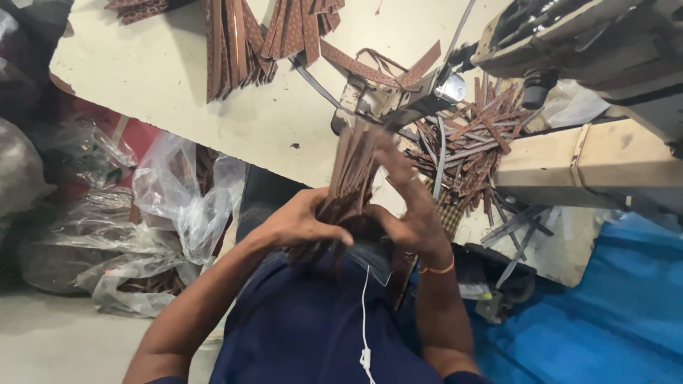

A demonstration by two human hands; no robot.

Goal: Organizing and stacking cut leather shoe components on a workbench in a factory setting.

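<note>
Head view: bundle of brown patterned strips [353, 174] held upright above the lap, at the edge of the bench [178, 78]. Left hand [302, 224] clamped round the lower end; right hand [413, 213] closed on the side, fingers [393, 165] raised. Best squared by tapping ends level, clear of the scrap strip pile [473, 139].

1. A pale worktable [178, 78] carries a fan of brown patterned strips [263, 32] at its far edge.
2. A heap of cut strip scraps [477, 139] lies beside the sewing machine [583, 43].
3. Crumpled clear plastic bags [142, 220] sit on the floor.
4. A blue tarp [612, 306] lies opposite them.
</note>
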